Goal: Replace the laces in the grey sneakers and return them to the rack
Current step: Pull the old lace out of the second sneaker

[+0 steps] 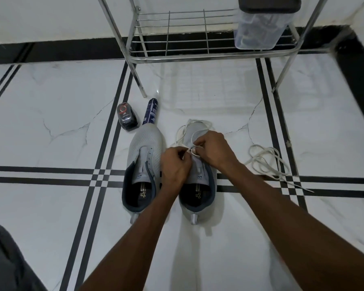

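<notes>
White marble floor (51,127) with black stripes fills the frame — at centre, left hand (174,164) and right hand (213,147) pinch a white lace (192,131) over the right grey sneaker (206,185).

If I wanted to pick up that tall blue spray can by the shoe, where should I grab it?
Probably round the middle of the blue spray can, coming from its right side. It stands upright and round, so fingers wrap it easily, and the dark polish box crowds its left.

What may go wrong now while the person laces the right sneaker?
1. The lace hangs in loose loops over the toe, so it could tangle or go through unevenly.
2. The spare lace lies heaped on the floor and may knot.
3. The spray can stands by the left sneaker; a nudge might topple it.
</notes>
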A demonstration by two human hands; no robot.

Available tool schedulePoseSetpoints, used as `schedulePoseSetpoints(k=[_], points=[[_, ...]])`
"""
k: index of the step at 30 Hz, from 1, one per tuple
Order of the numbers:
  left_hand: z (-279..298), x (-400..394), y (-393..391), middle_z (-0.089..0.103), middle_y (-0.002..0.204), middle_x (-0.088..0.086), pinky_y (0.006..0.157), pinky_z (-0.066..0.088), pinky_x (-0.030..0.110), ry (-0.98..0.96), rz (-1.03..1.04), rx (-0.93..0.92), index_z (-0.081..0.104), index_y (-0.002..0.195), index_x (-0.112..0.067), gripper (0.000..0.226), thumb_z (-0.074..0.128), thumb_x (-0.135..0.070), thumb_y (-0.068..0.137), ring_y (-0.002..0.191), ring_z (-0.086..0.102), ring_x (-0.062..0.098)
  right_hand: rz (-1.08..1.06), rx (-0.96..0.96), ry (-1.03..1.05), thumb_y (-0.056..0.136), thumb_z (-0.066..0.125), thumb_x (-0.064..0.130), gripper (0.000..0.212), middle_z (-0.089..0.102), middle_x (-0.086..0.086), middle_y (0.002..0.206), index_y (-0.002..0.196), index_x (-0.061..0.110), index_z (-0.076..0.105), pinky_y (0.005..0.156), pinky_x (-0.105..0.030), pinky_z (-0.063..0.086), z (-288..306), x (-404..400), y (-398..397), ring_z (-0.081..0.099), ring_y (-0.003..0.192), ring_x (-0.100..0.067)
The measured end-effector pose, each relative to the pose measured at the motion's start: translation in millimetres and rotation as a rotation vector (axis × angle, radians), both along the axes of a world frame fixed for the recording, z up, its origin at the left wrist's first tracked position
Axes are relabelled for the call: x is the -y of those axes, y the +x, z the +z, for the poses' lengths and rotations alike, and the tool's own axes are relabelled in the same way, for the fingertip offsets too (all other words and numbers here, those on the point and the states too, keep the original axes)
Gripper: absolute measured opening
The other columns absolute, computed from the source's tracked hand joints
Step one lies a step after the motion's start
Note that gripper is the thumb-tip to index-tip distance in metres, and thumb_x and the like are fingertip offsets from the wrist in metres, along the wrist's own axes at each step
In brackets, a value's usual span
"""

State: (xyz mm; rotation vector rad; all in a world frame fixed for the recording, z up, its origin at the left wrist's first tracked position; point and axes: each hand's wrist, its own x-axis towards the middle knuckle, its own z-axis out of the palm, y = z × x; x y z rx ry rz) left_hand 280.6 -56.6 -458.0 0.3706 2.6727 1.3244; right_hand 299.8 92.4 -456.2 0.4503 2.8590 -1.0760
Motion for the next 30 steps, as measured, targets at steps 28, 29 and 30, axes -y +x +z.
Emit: schedulePoseSetpoints(k=[28,29,30], points=[[-4,-1,2,0.074,0.073,0.011,0.069,0.051,0.035,0.008,0.027,0.006,0.077,0.080,-0.001,0.018,0.064,-0.009,0.090,0.070,0.068,0.024,-0.026,0.013,-0.016,0.084,0.072,0.023,0.018,0.074,-0.004,0.106,0.098,0.019,0.081,0.085,-0.029,0.053,4,4,3,0.067,0.099,-0.020],[-3,-1,2,0.074,0.073,0.010,0.068,0.050,0.031,0.008,0.022,0.009,0.078,0.081,-0.002,0.018,0.064,-0.009,0.090,0.069,0.068,0.022,0.021,0.023,0.061,0.082,0.073,0.027,0.013,0.072,-0.003,0.099,0.089,0.019,0.081,0.078,-0.033,0.054,1,9,2,0.066,0.094,-0.021],[-3,-1,2,0.074,0.073,0.009,0.067,0.049,0.029,0.005,0.018,0.015,0.079,0.082,-0.003,0.018,0.063,-0.009,0.090,0.069,0.068,0.021,0.039,0.027,0.126,0.084,0.071,0.027,0.013,0.066,-0.003,0.089,0.078,0.017,0.077,0.068,-0.034,0.052,-1,12,1,0.065,0.088,-0.022]])
